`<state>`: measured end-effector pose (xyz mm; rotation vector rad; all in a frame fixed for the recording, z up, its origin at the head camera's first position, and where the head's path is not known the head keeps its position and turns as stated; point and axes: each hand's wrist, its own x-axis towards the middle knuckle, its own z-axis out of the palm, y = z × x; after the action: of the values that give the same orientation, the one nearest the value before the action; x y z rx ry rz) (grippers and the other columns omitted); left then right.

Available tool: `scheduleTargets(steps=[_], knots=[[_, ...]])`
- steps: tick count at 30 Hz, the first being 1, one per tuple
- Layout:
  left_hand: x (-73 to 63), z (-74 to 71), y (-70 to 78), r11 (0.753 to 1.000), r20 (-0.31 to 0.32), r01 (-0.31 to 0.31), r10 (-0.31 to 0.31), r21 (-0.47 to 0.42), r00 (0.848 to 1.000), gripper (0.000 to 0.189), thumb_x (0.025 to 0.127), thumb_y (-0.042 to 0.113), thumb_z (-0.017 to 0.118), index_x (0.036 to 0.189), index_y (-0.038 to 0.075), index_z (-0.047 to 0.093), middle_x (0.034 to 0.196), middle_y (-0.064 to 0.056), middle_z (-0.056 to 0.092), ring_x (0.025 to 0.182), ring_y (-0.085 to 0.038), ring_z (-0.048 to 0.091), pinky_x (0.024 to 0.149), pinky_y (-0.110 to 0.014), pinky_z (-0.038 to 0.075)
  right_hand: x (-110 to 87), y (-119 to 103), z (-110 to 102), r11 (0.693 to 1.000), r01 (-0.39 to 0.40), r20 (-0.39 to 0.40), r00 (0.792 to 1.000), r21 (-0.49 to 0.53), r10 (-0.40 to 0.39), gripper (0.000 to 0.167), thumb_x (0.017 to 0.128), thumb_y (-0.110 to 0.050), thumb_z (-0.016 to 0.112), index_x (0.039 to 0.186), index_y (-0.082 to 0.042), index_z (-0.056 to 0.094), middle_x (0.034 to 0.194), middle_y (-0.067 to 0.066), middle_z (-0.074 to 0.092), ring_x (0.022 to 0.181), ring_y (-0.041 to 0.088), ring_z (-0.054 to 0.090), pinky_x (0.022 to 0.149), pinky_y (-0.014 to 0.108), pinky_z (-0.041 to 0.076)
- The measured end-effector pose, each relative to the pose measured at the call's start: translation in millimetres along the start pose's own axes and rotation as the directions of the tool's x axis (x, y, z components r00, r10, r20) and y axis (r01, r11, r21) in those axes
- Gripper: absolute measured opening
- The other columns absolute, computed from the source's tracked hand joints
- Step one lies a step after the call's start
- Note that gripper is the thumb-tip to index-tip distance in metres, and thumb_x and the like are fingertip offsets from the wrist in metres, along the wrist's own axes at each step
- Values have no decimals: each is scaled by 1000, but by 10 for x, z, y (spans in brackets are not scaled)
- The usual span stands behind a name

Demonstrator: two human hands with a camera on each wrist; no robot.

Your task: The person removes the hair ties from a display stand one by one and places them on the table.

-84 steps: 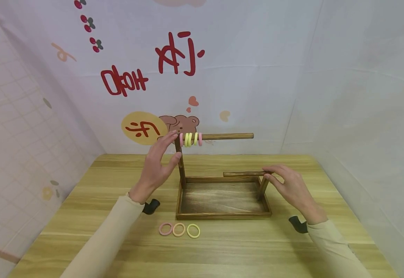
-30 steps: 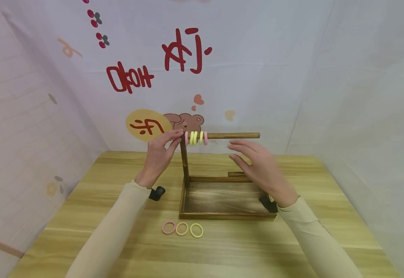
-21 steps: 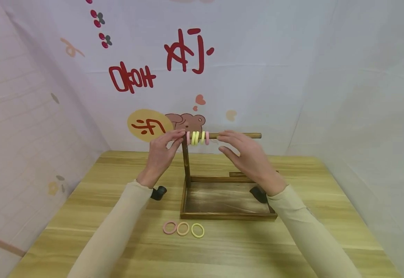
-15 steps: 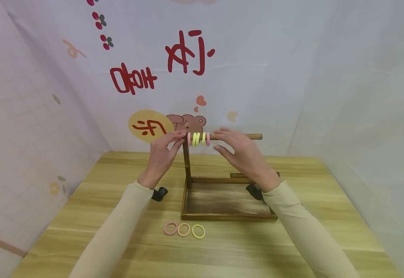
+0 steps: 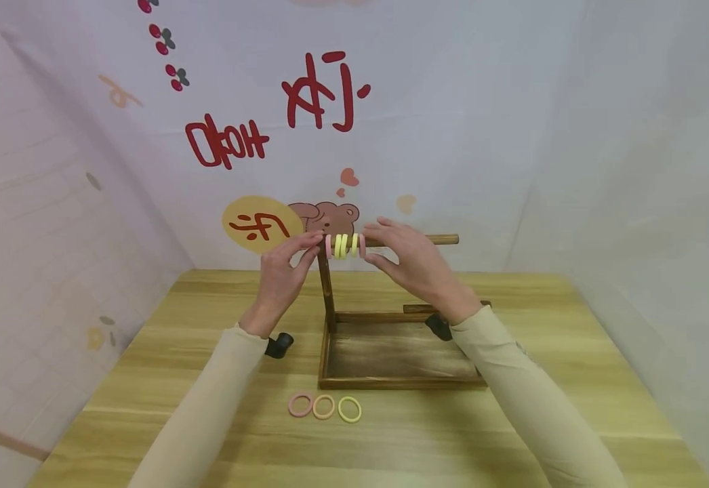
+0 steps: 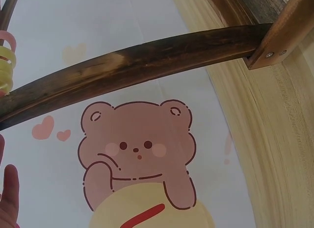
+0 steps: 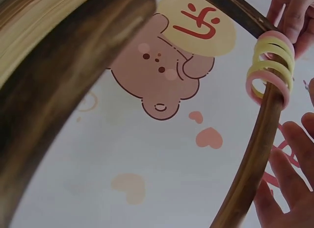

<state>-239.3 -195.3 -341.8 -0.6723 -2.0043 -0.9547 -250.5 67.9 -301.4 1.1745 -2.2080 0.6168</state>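
The work seems to be at the step of handling the rings (image 5: 342, 246) on the upper bar (image 5: 442, 239) of a wooden stand (image 5: 403, 383). The left hand (image 5: 280, 276) pinches the top of its post (image 5: 327, 288). The right hand (image 5: 418, 264), fingers extended and thumb apart, grasps nothing near the outer pink ring (image 5: 362, 245); contact is unclear. Taking that ring would call for closing thumb and fingertips on its rim. Two pink rings flank three yellow ones, all around the bar; three loose rings (image 5: 314, 407) lie flat on the table (image 5: 391, 440).

Forward-down head view, close wrist views (bear (image 6: 136, 139) in all)
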Motion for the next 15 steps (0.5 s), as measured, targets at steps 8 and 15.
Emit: scheduleTargets(steps=[8,15], knots=[[2,-23,5,1000,14,12,-12,-1,1000,23,94,1,75,117,0,76,122,-14,74,100,-31,75,88,-47,59,62,-10,11,1000,-27,67,997,-12,27,52,97,-24,76,142,-3,62,142,15,63,142,34,49,116,52,39],[-10,-33,12,1000,19,27,-27,-1,999,23,94,1,74,117,0,76,122,-14,74,99,-32,76,89,-47,59,79,-16,30,997,-69,128,989,-31,72,56,96,-27,77,144,-3,60,145,14,61,145,32,46,117,53,37]])
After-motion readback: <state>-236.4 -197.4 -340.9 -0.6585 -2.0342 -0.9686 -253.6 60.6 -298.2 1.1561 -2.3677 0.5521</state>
